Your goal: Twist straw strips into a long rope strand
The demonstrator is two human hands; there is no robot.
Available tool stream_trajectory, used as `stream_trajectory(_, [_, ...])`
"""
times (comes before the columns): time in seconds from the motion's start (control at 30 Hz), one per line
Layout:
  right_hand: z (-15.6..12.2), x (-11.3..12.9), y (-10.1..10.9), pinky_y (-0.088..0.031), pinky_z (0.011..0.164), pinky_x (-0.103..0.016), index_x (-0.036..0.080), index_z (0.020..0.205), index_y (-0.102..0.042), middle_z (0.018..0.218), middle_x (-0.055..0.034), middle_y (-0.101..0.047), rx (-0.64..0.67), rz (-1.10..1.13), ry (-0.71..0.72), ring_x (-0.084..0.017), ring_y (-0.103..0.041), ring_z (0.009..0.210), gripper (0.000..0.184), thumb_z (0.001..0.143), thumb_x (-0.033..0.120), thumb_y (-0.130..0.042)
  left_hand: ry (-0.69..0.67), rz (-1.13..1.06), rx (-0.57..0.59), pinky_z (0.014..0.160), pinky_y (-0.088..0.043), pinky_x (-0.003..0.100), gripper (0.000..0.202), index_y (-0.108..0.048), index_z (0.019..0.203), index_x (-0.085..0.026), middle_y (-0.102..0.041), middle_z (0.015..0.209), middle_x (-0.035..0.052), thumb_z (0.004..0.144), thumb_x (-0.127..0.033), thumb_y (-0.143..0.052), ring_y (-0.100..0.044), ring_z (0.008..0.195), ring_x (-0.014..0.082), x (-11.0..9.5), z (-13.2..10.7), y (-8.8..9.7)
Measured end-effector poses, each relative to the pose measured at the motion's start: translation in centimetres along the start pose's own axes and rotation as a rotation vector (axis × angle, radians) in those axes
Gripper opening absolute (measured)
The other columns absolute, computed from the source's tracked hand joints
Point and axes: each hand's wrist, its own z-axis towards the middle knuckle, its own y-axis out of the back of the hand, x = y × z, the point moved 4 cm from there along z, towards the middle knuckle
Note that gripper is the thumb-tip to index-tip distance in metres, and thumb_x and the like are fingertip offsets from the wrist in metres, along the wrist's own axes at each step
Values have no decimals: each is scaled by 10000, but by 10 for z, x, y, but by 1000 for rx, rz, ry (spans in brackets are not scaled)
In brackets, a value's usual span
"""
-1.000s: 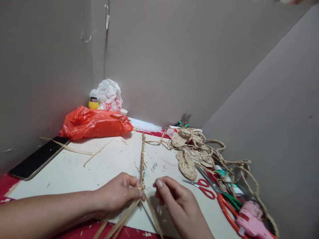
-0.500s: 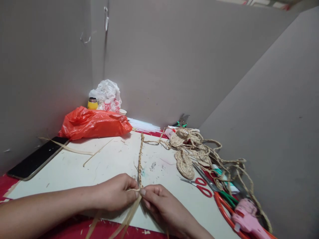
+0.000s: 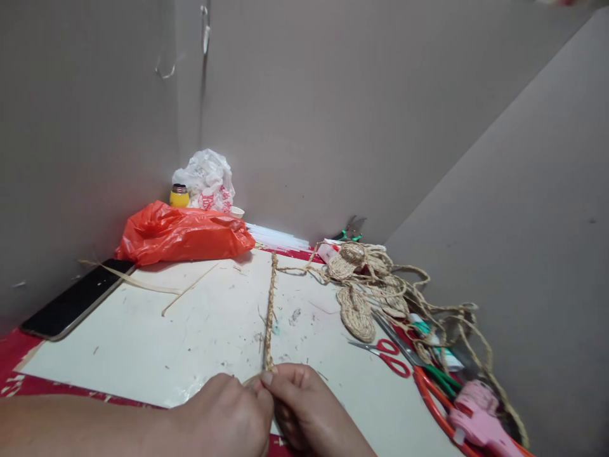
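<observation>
A straw braid runs up the middle of the white board, away from my hands. My right hand pinches its near end between thumb and forefinger. Close against it on the left, my left hand is curled with its back toward me. A bit of straw strand shows between the two hands, so the left fingers appear closed on the loose strands, though most of these are hidden beneath the hand. From the braid's far end a thin cord leads right to a heap of coiled braid.
Small red-handled scissors, large orange-handled shears and a pink glue gun lie at right. A phone and a red plastic bag are at left. White sticks and pliers sit by the back wall.
My left hand has moved down toward me and turned over, covering the loose strands that hung in view. The right hand keeps its pinch, slightly lower.
</observation>
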Motion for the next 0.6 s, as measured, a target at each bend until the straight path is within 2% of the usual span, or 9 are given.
stream_trajectory(0.13, [-2, 5, 0, -57, 335, -204, 137, 680, -577, 345, 131, -261, 28, 61, -47, -25, -118, 311, 338, 701, 459, -679, -99, -328, -10, 449, -261, 256, 271, -623, 664, -178, -539, 518, 29, 835, -292, -446, -455, 448, 134, 0, -5, 5])
stream_trajectory(0.2, [-3, 7, 0, -59, 337, -195, 162, 612, -507, 354, 135, -240, 62, 96, -58, -19, -105, 314, 379, 679, 484, -696, -71, -579, -234, 513, -329, 238, 292, -581, 653, -187, -549, 574, 17, 861, -307, -415, -482, 517, 119, 7, -6, 24])
stream_trajectory(0.27, [-3, 7, 2, -61, 340, -187, 169, 610, -490, 364, 137, -227, 96, 109, -60, -16, -96, 317, 399, 675, 504, -697, 74, -803, -543, 617, -382, 234, 207, -563, 761, -186, -576, 686, 20, 855, -294, -414, -516, 632, 123, 20, -6, 39])
stream_trajectory(0.3, [-2, 6, 3, -60, 342, -185, 167, 633, -508, 368, 138, -223, 106, 104, -60, -17, -93, 318, 392, 678, 509, -694, 171, -915, -634, 644, -392, 238, 160, -548, 820, -183, -577, 720, 21, 836, -299, -438, -521, 671, 128, 27, -4, 39])
stream_trajectory(0.33, [-1, 4, 4, -56, 344, -185, 162, 669, -535, 368, 138, -225, 111, 91, -60, -19, -90, 318, 384, 682, 514, -689, 254, -1049, -635, 617, -392, 237, 151, -527, 850, -182, -566, 710, 13, 815, -312, -458, -510, 646, 123, 32, 1, 34])
stream_trajectory(0.4, [2, 1, 6, -51, 352, -189, 153, 705, -570, 361, 135, -223, 110, 61, -58, -23, -87, 323, 394, 681, 529, -684, 370, -1331, -363, 503, -345, 230, 175, -501, 833, -179, -513, 579, -24, 792, -341, -448, -445, 488, 105, 35, 15, 12])
stream_trajectory(0.47, [5, -1, 7, -64, 366, -192, 145, 675, -576, 366, 126, -230, 99, 44, -47, -26, -100, 339, 405, 671, 533, -692, 378, -1443, -118, 442, -268, 221, 206, -503, 701, -173, -451, 485, -41, 771, -353, -435, -358, 400, 84, 34, 24, -7])
stream_trajectory(0.5, [5, 0, 7, -80, 377, -192, 139, 658, -579, 382, 116, -253, 92, 39, -39, -28, -122, 355, 404, 663, 523, -704, 354, -1454, -65, 430, -232, 222, 233, -500, 631, -169, -419, 453, -44, 761, -349, -429, -317, 383, 75, 34, 27, -12])
stream_trajectory(0.6, [2, 4, 7, -130, 408, -195, 134, 638, -580, 455, 84, -322, 61, -5, -6, -40, -191, 404, 399, 655, 509, -713, 242, -1444, -79, 426, -165, 247, 285, -496, 513, -163, -347, 408, -48, 737, -315, -406, -242, 385, 70, 35, 26, -12])
